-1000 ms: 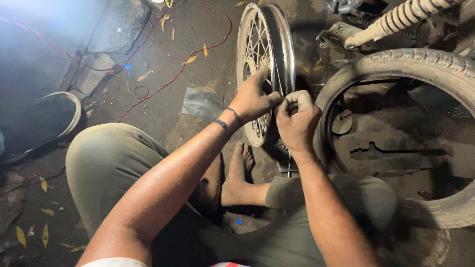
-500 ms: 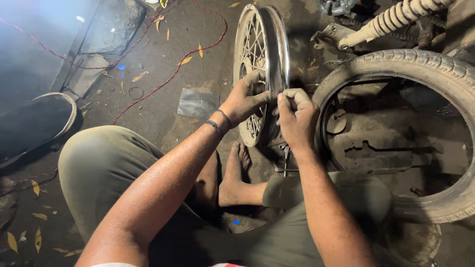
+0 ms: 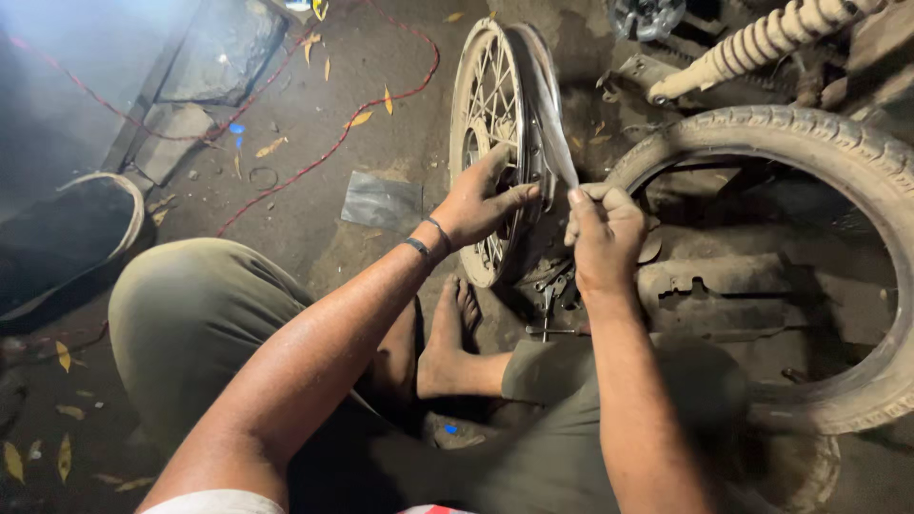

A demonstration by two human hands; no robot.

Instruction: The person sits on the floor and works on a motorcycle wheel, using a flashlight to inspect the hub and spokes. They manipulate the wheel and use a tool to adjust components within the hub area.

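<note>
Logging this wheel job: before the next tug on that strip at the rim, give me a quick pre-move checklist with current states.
1. Left hand bracing the spoked wheel: ok, palm and fingers lie on the spokes and rim.
2. Right hand gripping the rim strip: ok, fingers closed around its lower end.
3. Strip free along the rim: cannot tell, the upper part runs along the rim edge and is partly hidden.
4. Wheel upright and stable: ok, it stands on the ground with the left hand against it.
5. Bare foot away from the wheel base: not ok, toes sit right beside it.
6. Loose tools near the foot: not ok, metal pieces lie by the wheel.
</note>
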